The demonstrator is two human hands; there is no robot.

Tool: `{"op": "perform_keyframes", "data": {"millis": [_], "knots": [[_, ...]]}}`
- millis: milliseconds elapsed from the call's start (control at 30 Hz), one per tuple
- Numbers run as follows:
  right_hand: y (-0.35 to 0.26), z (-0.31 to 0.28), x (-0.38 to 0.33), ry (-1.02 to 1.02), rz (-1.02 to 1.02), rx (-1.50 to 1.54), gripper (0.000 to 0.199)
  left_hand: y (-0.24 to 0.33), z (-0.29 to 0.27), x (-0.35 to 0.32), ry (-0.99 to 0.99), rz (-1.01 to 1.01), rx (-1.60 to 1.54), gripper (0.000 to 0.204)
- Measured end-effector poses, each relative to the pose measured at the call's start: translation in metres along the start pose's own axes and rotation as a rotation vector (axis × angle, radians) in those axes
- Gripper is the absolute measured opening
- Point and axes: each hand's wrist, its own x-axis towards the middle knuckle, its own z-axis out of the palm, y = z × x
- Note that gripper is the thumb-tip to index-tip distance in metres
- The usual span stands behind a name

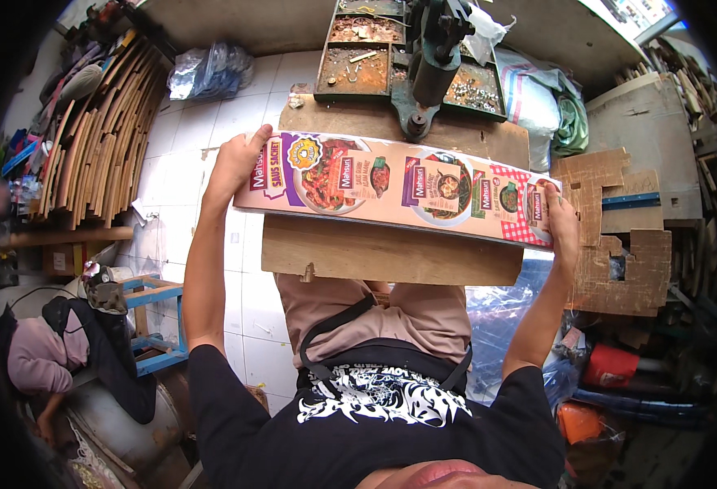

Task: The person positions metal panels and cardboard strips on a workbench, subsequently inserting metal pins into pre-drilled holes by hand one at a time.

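Observation:
A long stack of printed sheets, with food pictures on a peach and purple face, spans the space before me. My left hand is closed round its left end, thumb along the top edge. At the other end, my right hand grips the red-checked side. The stack tilts slightly down to the right, over a brown wooden board that shows in front of and behind it. Just beyond the stack stands a dark green bench press, its lower tip close to the far edge of the sheets.
Behind the press lies a metal tray of small metal parts. Stacked wooden strips lean at the left. Notched boards and a white sack stand right. A blue frame and another person are at lower left.

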Motion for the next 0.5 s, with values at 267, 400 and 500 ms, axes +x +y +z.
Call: {"op": "perform_keyframes", "data": {"millis": [267, 400, 500], "knots": [[0.011, 0.003, 0.020, 0.027, -0.053, -0.166, 0.064, 0.005, 0.003, 0.004, -0.014, -0.057, -0.088, 0.075], [-0.030, 0.013, -0.021, 0.748, -0.483, -0.839, 0.070, 0.002, 0.013, 0.013, -0.070, -0.122, -0.210, 0.073], [-0.140, 0.051, -0.092, 0.223, -0.867, -0.280, 0.036, -0.010, 0.011, 0.006, -0.049, -0.120, -0.234, 0.070]]}}
